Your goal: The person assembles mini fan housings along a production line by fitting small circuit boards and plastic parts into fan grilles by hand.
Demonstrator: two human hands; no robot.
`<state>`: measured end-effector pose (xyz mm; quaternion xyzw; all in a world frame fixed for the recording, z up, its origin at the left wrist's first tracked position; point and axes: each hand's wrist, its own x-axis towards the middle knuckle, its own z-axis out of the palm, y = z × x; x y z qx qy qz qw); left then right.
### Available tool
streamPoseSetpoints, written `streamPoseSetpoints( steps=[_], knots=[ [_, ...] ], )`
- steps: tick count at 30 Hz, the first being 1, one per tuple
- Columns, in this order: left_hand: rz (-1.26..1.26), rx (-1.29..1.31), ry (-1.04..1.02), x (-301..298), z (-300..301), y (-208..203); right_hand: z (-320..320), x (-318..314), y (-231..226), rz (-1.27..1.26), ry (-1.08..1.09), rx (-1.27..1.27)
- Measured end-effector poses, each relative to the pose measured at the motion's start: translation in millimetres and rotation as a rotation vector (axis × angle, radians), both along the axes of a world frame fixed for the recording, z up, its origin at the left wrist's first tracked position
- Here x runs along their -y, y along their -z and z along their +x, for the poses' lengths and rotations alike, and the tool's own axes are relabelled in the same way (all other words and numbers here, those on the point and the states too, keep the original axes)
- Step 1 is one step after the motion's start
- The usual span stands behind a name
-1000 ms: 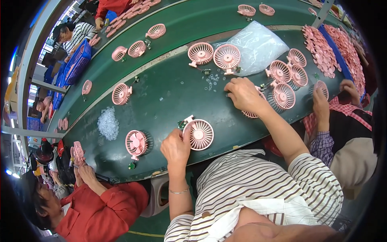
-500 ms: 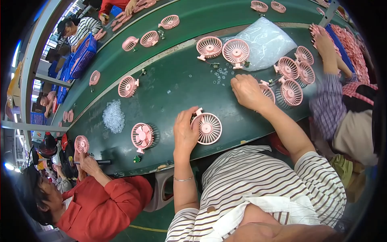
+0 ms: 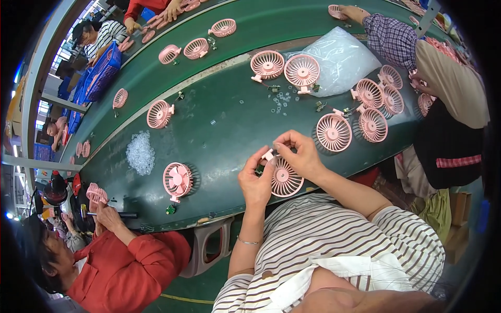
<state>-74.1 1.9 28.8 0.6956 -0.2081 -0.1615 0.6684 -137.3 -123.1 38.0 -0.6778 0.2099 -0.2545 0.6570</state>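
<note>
A round pink fan housing (image 3: 287, 177) with radial ribs is near the table's front edge, between my hands. My left hand (image 3: 257, 180) grips it by its short neck (image 3: 269, 155), thumb and fingers closed round that part. Close to the same neck, my right hand (image 3: 298, 154) is closed in a pinch; anything between its fingertips is too small or hidden to make out. Several small clear rings (image 3: 282, 99) lie scattered beyond my hands. Another ribbed fan housing (image 3: 334, 132) with a small circuit board rests to the right of my right hand.
Several more housings (image 3: 372, 125) stand at the right. A clear plastic bag (image 3: 342, 60) lies at the back, and a pile of clear rings (image 3: 140, 153) at the left. A housing with pink blades (image 3: 178, 179) is nearer. Co-workers sit left and right; a conveyor belt (image 3: 261, 31) runs behind.
My right hand has come back from beside the scattered rings to the fan's neck, joining my left hand. The fan has shifted slightly right. The right-hand co-worker now reaches toward the far belt.
</note>
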Motion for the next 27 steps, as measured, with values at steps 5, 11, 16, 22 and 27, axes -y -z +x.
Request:
streamPoseSetpoints(
  steps=[5, 11, 16, 22, 27],
  knots=[
    [-0.005, 0.086, -0.062, 1.1, -7.5, 4.4, -2.5, 11.9, -8.6, 0.040, -0.128, -0.186],
    [-0.019, 0.131, -0.083, 0.0, -10.3, 9.3, -0.6, 7.8, -8.0, 0.195, -0.154, -0.140],
    [-0.055, 0.130, -0.053, 1.2, -10.4, 8.1, -0.6, 8.9, -13.2, 0.240, -0.189, -0.161],
    [-0.096, 0.096, -0.094, 1.4, -12.4, 12.7, -0.4, 9.1, -13.2, 0.288, -0.176, -0.139],
    [-0.170, 0.066, -0.093, 3.2, -14.0, 6.1, -0.4, 9.8, -16.8, 0.316, -0.171, -0.130]
  ],
)
